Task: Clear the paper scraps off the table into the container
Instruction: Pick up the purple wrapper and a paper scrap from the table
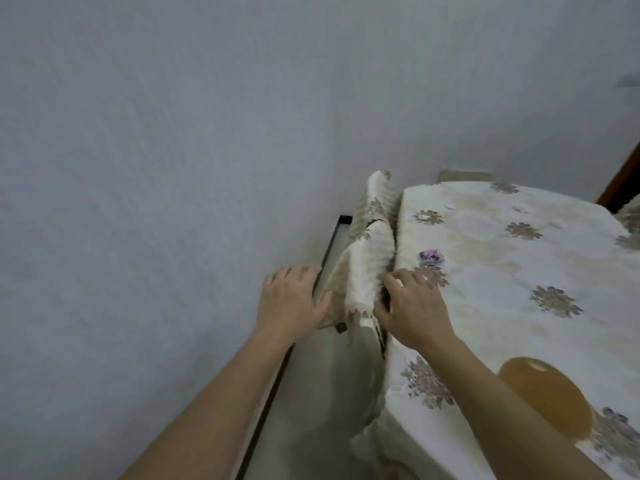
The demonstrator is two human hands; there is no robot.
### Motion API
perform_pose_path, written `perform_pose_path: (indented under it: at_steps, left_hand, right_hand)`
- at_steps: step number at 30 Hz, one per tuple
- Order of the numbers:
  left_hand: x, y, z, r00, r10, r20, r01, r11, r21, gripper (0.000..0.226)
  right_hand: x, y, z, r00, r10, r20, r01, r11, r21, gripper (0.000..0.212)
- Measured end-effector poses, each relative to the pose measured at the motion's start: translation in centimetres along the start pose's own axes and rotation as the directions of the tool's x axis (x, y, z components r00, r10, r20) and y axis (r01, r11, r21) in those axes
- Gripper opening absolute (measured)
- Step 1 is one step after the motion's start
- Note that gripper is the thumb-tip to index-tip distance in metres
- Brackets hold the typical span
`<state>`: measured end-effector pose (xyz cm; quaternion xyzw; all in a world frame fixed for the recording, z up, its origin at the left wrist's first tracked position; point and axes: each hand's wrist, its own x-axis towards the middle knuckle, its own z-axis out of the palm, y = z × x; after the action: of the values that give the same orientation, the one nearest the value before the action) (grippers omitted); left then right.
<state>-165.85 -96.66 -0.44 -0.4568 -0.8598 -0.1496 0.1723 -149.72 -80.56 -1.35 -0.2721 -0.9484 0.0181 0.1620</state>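
Both hands are at the left edge of the table (519,237), and neither is on paper yet. The left hand (291,299) is spread flat, fingers straight, with its thumb against the ruffled cloth fold (372,251) that stands bunched up beside the table's edge. The right hand (414,306) is curled in, fingers and thumb apparently pinching that same fold at the rim.

The one paper scrap (431,256) in view is a small purple crumpled wad. It sits on the floral tablecloth (485,282) just beyond the right hand's fingertips, near the left edge. It looks feather-light and soft, likely to crush rather than resist, and any tug on the cloth could roll it off the side. A gentle pinch from above, thumb and forefinger across its bulk, should lift it cleanly.

Near and to the right, partly behind the right forearm, lies an amber round shape (547,400). It may be the container, but it is too blurred to tell.
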Motion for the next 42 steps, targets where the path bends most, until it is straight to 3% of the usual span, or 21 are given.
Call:
perform_pose_path:
  at_steps: [14,21,26,35,42]
  left_hand:
    - [0.2,-9.9,2.0,0.994,-0.102,0.046,0.101,0.995,0.006,0.059]
    - [10.2,-14.3,7.7,0.996,-0.041,0.075,0.044,0.998,-0.041,0.052]
    - [18.2,-17.1,10.3,0.996,0.02,0.082,-0.015,0.998,-0.066,0.056]
    - [28.1,-18.6,15.4,0.98,0.128,0.15,-0.112,0.987,-0.114,0.062]
    - [36.6,-18.6,20.7,0.968,0.188,0.168,-0.167,0.977,-0.129,0.055]
  right_hand:
    - [6.4,-6.5,4.6,0.994,-0.107,0.009,0.106,0.992,0.064,0.042]
    - [15.7,-6.5,8.2,0.997,-0.059,0.042,0.058,0.998,0.037,0.048]
    - [23.7,-6.4,10.0,0.999,-0.017,0.03,0.017,1.0,0.012,0.04]
    - [31.3,-3.7,12.7,0.996,0.088,0.023,-0.088,0.996,-0.01,0.037]
    - [37.9,0.2,17.0,0.987,0.156,0.036,-0.155,0.988,-0.013,0.039]
